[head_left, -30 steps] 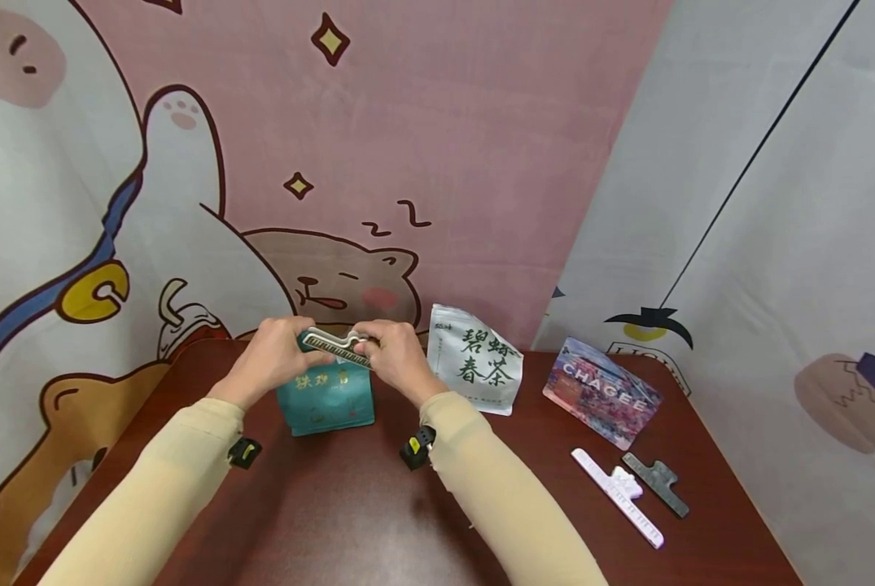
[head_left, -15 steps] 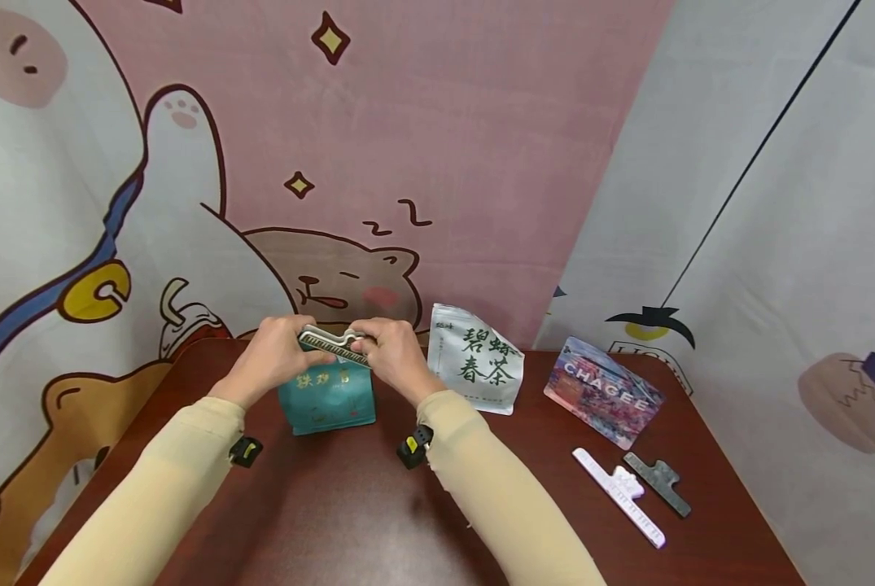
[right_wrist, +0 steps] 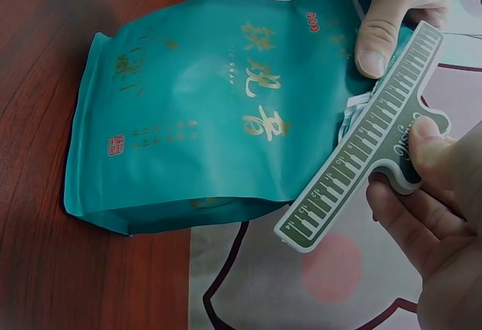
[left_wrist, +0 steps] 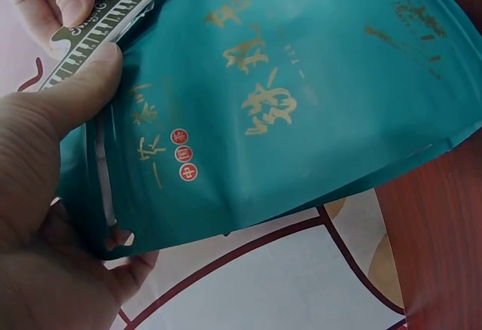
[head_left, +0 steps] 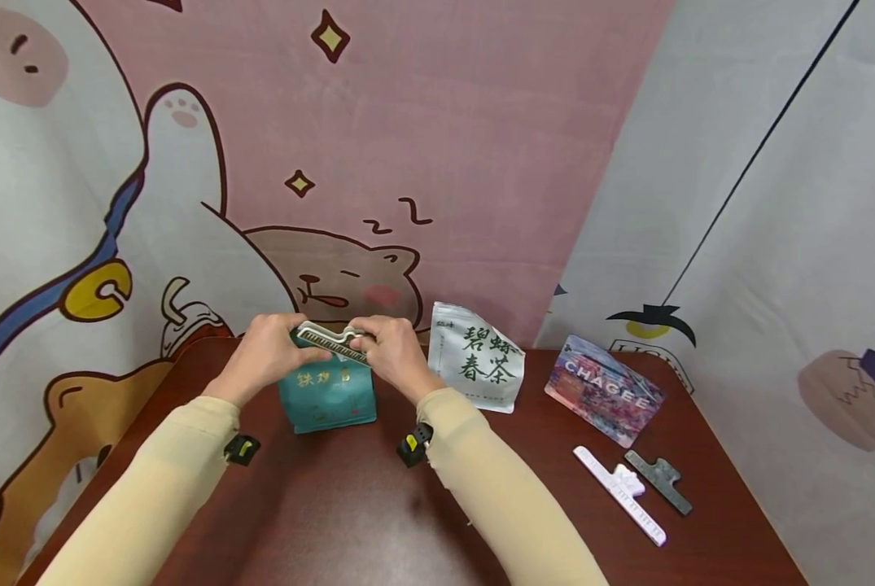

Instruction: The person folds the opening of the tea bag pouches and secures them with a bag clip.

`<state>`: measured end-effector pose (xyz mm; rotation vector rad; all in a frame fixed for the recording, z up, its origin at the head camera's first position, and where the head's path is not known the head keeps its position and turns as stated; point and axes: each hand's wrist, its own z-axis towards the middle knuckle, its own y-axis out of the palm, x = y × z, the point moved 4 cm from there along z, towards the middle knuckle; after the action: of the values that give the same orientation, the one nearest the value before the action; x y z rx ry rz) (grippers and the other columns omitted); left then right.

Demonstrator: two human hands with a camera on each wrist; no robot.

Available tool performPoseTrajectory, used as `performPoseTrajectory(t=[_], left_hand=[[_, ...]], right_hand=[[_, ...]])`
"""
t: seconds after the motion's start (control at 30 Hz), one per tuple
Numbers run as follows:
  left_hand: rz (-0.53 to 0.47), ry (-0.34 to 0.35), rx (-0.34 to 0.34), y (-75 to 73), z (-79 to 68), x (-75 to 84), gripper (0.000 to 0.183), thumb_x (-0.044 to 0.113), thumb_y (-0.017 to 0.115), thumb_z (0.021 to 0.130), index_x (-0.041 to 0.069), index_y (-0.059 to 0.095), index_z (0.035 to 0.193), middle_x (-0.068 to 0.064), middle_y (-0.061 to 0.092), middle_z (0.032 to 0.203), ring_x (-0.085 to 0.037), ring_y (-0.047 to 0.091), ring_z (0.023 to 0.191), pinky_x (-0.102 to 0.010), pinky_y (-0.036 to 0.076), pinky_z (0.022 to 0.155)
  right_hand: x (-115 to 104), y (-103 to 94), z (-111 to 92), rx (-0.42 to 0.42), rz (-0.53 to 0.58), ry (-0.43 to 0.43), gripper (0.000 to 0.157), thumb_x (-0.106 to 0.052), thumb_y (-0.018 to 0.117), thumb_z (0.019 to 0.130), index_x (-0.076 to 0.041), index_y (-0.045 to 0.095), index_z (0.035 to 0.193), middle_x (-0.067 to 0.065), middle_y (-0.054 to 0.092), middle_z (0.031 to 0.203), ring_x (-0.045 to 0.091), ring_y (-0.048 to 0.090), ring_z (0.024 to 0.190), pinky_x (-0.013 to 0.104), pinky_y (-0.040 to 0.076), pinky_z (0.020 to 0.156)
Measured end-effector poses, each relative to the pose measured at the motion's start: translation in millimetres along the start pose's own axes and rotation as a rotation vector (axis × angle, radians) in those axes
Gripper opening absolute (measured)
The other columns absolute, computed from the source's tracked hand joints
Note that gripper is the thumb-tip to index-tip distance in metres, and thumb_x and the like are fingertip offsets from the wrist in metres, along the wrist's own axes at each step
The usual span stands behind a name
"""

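A teal tea bag [head_left: 327, 403] with gold lettering stands on the table in the head view. My left hand [head_left: 264, 354] grips its top corner, thumb on the front face in the left wrist view and fingers behind. My right hand [head_left: 396, 354] pinches the handle of a dark green-grey bag clip [right_wrist: 369, 134] between thumb and fingers. Piano keys and numbers are printed along the clip, which lies slanted across the bag's top edge. A bit of white packaging [right_wrist: 354, 111] shows at the bag's mouth beside the clip in the right wrist view.
Right of the teal bag stands a white tea bag [head_left: 474, 362] with green characters. Farther right is a colourful CHAGEE packet [head_left: 605, 392]. A white clip [head_left: 619, 492] and a dark clip [head_left: 658, 482] lie side by side near the table's right edge. A printed curtain [head_left: 481, 163] hangs behind.
The left hand has shifted slightly left at the bag's top, showing more teal beside the clip's left end than half a second ago. The right hand and its clip have barely moved.
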<state>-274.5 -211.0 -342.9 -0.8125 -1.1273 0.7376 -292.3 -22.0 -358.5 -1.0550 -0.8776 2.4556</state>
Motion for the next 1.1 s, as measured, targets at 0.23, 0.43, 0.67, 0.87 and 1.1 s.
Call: performPoseTrajectory(t=[0.23,0.43,0.67,0.87,1.1], left_hand=[[-0.023,-0.009,-0.01,-0.3,-0.4,0.6,0.029,0.029,0.09,0.081,0.008,0.072,0.09,-0.001,0.06,0.067,-0.016,0.047,0.057,-0.03,0.039,0.052],[-0.017,-0.015,-0.016,0.1,-0.4,0.7,0.029,0.029,0.09,0.081,0.009,0.073,0.092,-0.001,0.064,0.07,-0.017,0.049,0.058,-0.031,0.04,0.053],[-0.01,-0.01,-0.013,0.5,-1.6,0.7,0.03,0.03,0.09,0.082,0.008,0.073,0.095,-0.001,0.062,0.069,-0.017,0.047,0.057,-0.032,0.039,0.053],[0.006,0.001,0.023,-1.1,-3.2,2.8,0.034,0.032,0.091,0.08,0.009,0.072,0.097,-0.002,0.058,0.071,-0.018,0.046,0.06,-0.032,0.037,0.055],[0.0,0.015,0.044,-5.0,-5.6,11.1,0.047,0.035,0.09,0.081,0.006,0.073,0.113,-0.014,0.073,0.101,-0.028,0.063,0.081,-0.043,0.051,0.067]], right_hand=[[1,-0.3,0,-0.03,0.003,0.032,0.01,-0.012,0.076,0.093,-0.012,0.079,0.103,0.002,0.077,0.097,0.011,0.062,0.074,0.019,0.046,0.066],[2,-0.3,-1,-0.05,0.007,0.046,0.016,-0.013,0.076,0.093,-0.01,0.079,0.109,0.003,0.076,0.102,0.013,0.062,0.078,0.022,0.048,0.071],[3,-1.5,-3,-0.08,0.043,0.059,0.018,-0.013,0.075,0.094,-0.011,0.077,0.112,0.004,0.075,0.105,0.014,0.064,0.08,0.022,0.048,0.071],[5,-3.3,-6,-0.092,0.059,0.041,0.023,-0.011,0.075,0.095,-0.009,0.076,0.118,0.005,0.075,0.111,0.016,0.07,0.087,0.021,0.052,0.075],[13,-6.8,-14,-0.088,0.05,0.05,0.03,-0.01,0.075,0.095,-0.008,0.074,0.125,0.007,0.074,0.118,0.02,0.071,0.097,0.029,0.056,0.083]])
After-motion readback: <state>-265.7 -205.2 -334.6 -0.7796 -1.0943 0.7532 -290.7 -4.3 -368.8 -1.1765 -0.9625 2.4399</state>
